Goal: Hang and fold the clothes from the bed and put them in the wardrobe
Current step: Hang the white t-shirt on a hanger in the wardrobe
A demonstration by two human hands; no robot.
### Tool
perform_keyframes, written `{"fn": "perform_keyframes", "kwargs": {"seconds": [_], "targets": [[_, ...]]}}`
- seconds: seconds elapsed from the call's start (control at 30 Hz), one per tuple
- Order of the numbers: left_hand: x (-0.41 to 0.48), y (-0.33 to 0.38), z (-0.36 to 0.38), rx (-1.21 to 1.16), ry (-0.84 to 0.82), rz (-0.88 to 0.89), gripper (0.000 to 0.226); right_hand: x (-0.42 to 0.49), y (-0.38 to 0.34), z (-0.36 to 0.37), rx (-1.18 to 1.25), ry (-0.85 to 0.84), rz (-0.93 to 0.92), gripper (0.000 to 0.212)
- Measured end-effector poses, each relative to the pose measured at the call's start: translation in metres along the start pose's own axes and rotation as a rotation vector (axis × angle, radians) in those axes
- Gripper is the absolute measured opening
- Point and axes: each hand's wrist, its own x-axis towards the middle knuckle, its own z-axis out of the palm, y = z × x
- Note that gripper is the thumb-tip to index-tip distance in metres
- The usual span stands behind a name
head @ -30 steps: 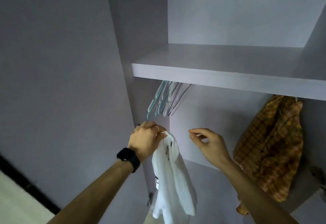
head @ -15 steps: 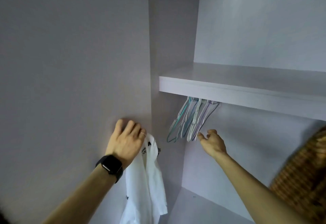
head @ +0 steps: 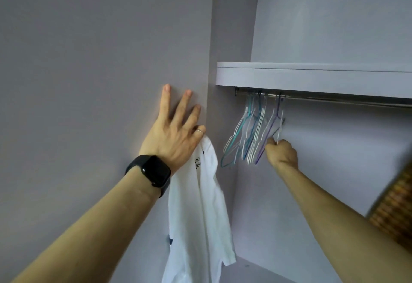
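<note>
A white T-shirt [head: 200, 204] with a small dark print hangs from my left hand [head: 174, 133], caught at the thumb side. The other fingers of that hand are spread flat against the lilac wardrobe panel [head: 89, 71]. A black watch sits on that wrist. Several thin wire hangers [head: 252, 135], teal, white and purple, hang bunched at the left end of the metal rail [head: 334, 100]. My right hand [head: 282, 153] reaches up inside the wardrobe and its curled fingers grip the bottom of the rightmost hanger.
A lilac shelf [head: 312, 80] runs just above the rail. An orange-brown plaid shirt [head: 394, 207] hangs at the right edge of view. The rail between the hangers and the plaid shirt is bare. The wardrobe floor [head: 256, 271] shows below.
My right hand has risen to the hangers and closed on the rightmost one. My left hand, still holding the T-shirt, has spread its fingers higher on the panel.
</note>
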Motion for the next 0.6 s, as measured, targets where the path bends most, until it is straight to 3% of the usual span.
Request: {"fn": "perform_keyframes", "kwargs": {"seconds": [0.13, 0.37, 0.47, 0.6], "targets": [[-0.003, 0.004, 0.008, -0.004, -0.036, 0.001, 0.062, -0.011, -0.009, -0.028, -0.074, 0.214, -0.009, 0.052], [0.002, -0.002, -0.009, -0.228, -0.330, 0.056, 0.058, -0.055, 0.005, -0.110, -0.137, 0.128, 0.037, 0.048], [0.004, -0.001, -0.026, -0.585, -0.398, 0.017, 0.050, -0.104, 0.025, -0.153, -0.083, 0.048, 0.075, 0.043], [-0.014, 0.013, -0.070, -1.399, -0.538, -0.236, 0.035, -0.189, 0.051, -0.220, 0.108, -0.010, 0.081, 0.046]]}}
